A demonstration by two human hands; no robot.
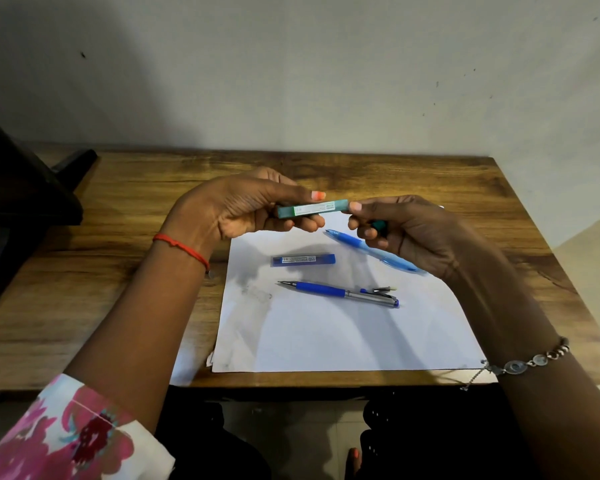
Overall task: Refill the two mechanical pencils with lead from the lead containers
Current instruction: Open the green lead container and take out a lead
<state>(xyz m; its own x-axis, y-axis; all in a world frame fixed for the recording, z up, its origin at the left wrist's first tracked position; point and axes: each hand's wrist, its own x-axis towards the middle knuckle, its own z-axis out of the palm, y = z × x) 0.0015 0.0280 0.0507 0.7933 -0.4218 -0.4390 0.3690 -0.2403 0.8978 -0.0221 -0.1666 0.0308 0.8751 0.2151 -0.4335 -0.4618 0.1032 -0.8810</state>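
Note:
My left hand [243,209] holds a teal lead container [312,208] level above the table. The fingertips of my right hand [409,233] touch the container's right end. That hand also grips a light blue mechanical pencil [371,250], tip pointing up-left, and a small teal piece [378,224] sits against its palm. On the white paper [343,334] lies a dark blue lead container [303,260]. Below it rests a blue and silver mechanical pencil [340,293], tip to the left, with a small cap piece [383,289] beside its back end.
The paper lies on a wooden table [118,306] set against a pale wall. A dark monitor stand [25,202] occupies the table's left end. The table's front edge runs just below the paper.

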